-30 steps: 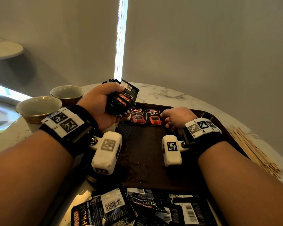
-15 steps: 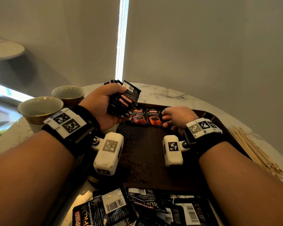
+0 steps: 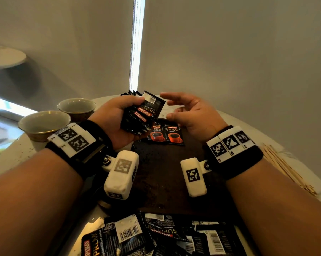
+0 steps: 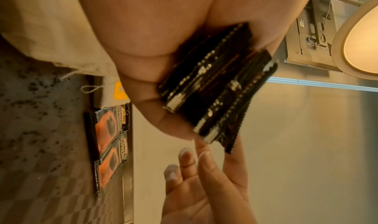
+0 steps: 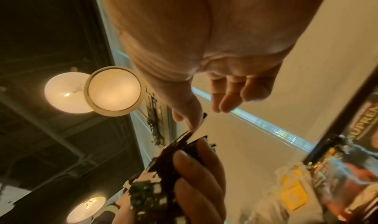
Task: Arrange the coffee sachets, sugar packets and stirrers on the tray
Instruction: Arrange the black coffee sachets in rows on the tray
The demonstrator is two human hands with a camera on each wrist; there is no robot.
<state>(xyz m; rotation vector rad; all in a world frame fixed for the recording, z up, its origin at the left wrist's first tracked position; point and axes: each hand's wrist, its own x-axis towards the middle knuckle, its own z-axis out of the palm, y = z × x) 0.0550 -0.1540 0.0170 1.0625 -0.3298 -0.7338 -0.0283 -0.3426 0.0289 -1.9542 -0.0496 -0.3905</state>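
Left hand (image 3: 117, 119) clutches a fanned stack of black Kopiko coffee sachets (image 3: 142, 112) above the far left corner of the dark tray (image 3: 156, 178), thumb on top, fingers wrapped beneath. Right hand (image 3: 190, 115) hangs loose-fingered and empty just beside the stack, fingertips (image 4: 204, 156) close to its outer edge. Two sachets (image 3: 165, 134) lie flat, side by side, cup picture up, at the tray's far edge. More sachets (image 3: 156, 235) lie heaped at the near side; wooden stirrers (image 3: 285, 169) lie on the marble table (image 3: 235, 124) off to the right. Sachets look light, glossy, probably slippery and floppy; best pinched singly at the crimped serrated end or a corner, peeling the top one off so the rest do not slide out
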